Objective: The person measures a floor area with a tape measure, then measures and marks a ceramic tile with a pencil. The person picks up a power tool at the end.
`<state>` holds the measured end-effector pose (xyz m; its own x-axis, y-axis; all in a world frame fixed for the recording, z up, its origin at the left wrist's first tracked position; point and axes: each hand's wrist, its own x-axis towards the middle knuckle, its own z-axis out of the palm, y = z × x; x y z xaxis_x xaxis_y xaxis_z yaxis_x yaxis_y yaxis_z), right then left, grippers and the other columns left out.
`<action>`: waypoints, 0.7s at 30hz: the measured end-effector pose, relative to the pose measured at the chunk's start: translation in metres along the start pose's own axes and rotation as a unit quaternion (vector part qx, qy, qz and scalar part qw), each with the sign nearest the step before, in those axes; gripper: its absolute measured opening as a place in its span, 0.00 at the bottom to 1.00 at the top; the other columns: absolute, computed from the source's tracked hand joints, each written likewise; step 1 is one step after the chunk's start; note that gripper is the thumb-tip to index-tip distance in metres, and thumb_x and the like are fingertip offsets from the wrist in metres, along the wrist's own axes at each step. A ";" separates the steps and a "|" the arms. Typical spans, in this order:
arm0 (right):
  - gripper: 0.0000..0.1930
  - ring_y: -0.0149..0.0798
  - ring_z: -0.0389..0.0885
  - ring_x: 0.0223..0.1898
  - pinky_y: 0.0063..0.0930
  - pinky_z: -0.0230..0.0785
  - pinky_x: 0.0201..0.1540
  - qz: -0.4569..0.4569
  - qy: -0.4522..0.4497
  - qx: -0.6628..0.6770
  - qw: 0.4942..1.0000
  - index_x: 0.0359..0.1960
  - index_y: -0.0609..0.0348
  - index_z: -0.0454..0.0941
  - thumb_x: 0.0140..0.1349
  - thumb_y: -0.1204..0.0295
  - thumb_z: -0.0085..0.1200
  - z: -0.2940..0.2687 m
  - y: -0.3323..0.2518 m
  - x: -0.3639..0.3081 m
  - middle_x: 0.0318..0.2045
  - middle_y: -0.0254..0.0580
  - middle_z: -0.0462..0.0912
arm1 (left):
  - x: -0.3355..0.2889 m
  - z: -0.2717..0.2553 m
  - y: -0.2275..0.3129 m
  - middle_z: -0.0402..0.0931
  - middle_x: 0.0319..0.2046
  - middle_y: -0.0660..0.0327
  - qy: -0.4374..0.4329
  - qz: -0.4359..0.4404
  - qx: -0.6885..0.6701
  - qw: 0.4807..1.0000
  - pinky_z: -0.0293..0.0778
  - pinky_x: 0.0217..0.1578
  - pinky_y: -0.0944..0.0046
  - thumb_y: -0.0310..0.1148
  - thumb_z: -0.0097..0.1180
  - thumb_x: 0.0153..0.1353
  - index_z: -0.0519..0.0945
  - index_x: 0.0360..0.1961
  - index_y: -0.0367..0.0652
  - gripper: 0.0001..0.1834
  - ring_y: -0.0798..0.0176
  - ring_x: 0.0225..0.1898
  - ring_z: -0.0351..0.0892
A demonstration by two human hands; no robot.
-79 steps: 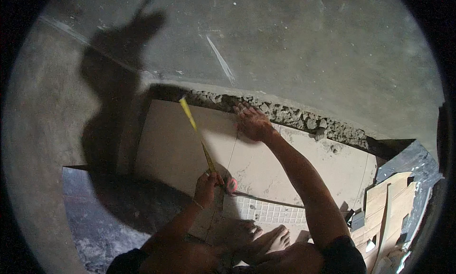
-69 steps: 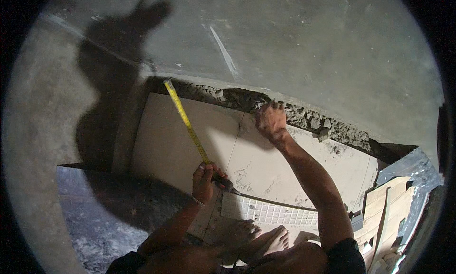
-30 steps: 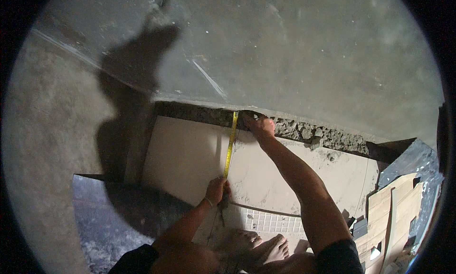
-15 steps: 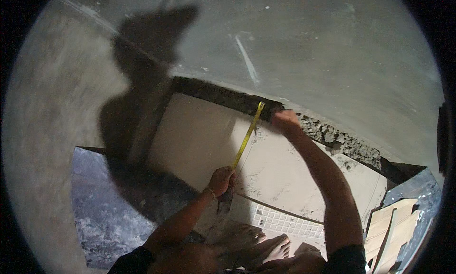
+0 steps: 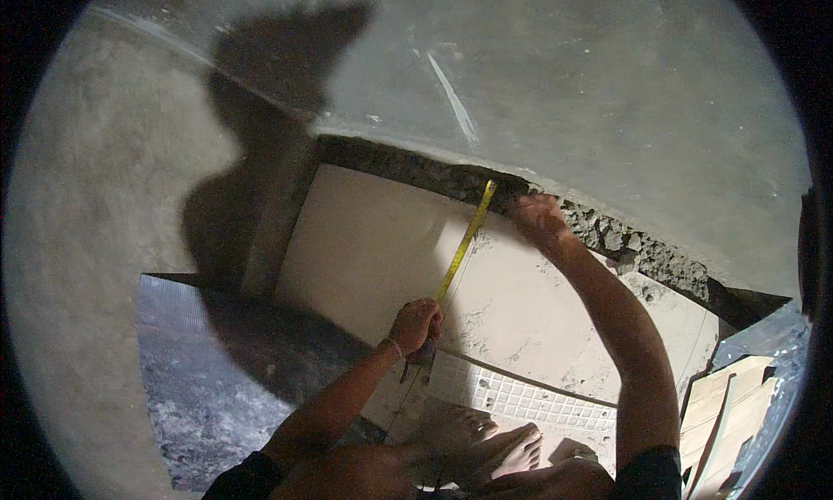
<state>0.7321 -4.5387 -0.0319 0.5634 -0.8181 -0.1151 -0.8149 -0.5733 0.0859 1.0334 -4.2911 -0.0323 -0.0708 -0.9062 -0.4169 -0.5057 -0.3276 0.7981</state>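
Note:
My left hand (image 5: 415, 325) is closed around the body of a tape measure (image 5: 422, 354), which is mostly hidden by the fingers. From it the yellow blade (image 5: 462, 246) runs out over the pale tiles (image 5: 529, 305), close to a joint line. Its metal-hooked tip hangs over the dark gap (image 5: 395, 163) at the far edge of the tiles. Just right of that tip is my right hand (image 5: 542, 222), above the far tile edge next to broken mortar (image 5: 607, 233). Its fingers look loosely bent and apart, with nothing visible in them.
A smooth grey wall (image 5: 573, 84) rises beyond the gap. My bare feet (image 5: 503, 452) stand near a strip of small square-patterned tile (image 5: 538, 405). Bluish stained sheeting (image 5: 208, 387) lies at left. Thin wooden boards (image 5: 720, 409) rest at lower right. My shadow falls across the left side.
The view has shifted slightly, so most things sit a little further right. My right hand's fingers look less tightly curled. The tape blade remains extended in my left hand's grip.

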 end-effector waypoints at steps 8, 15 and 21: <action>0.11 0.52 0.92 0.45 0.43 0.85 0.45 0.191 -0.016 0.131 0.973 0.43 0.55 0.90 0.64 0.64 0.65 -0.048 0.036 -0.073 0.43 0.48 0.92 | 0.017 0.022 0.026 0.81 0.21 0.59 -0.012 -0.088 -0.098 0.991 0.79 0.26 0.58 0.46 0.45 0.80 0.78 0.33 0.42 0.22 0.62 0.20 0.82; 0.12 0.55 0.91 0.35 0.44 0.83 0.43 0.186 0.064 0.438 0.877 0.38 0.57 0.90 0.63 0.61 0.66 -0.009 -0.027 -0.053 0.34 0.53 0.90 | 0.032 0.045 0.027 0.81 0.22 0.56 -0.040 -0.110 -0.126 0.985 0.79 0.26 0.58 0.51 0.48 0.79 0.78 0.32 0.39 0.26 0.61 0.19 0.82; 0.14 0.59 0.90 0.36 0.46 0.82 0.41 0.225 0.142 0.480 0.836 0.37 0.59 0.89 0.64 0.60 0.65 0.009 -0.058 -0.038 0.32 0.56 0.89 | 0.033 0.049 0.022 0.82 0.22 0.54 -0.011 -0.146 -0.195 0.970 0.80 0.22 0.57 0.50 0.49 0.78 0.79 0.31 0.37 0.26 0.58 0.20 0.84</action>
<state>0.7568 -4.4740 -0.0417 0.0695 -0.9970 -0.0326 -0.6101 -0.0166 -0.7922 0.9776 -4.3146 -0.0500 0.0053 -0.7548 -0.6559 -0.1438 -0.6497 0.7465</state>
